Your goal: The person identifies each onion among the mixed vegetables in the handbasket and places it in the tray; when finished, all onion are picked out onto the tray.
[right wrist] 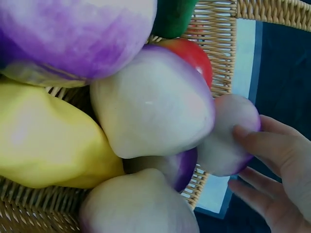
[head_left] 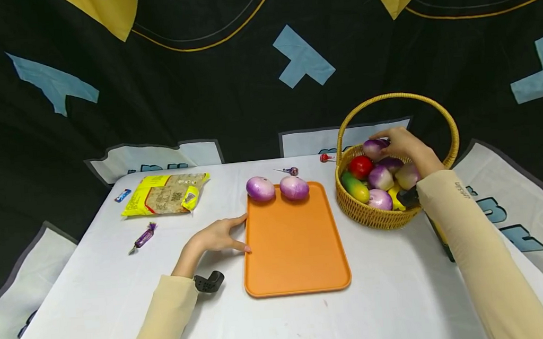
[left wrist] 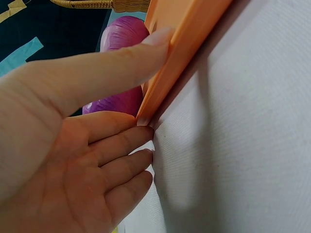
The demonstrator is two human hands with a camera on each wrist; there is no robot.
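Right hand point(head_left: 406, 145) pinches turnip point(head_left: 372, 151); weak grip may drop it. Left hand point(head_left: 216, 235), fingers extended, touches orange tray point(head_left: 297, 247).

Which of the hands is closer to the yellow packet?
Left. The left hand is to the right of and nearer the camera than the packet, touching the orange tray; the right hand is farther right, over the wicker basket.

Yellow packet point(head_left: 164, 195) and, apparently, wrapped candy point(head_left: 144, 237)
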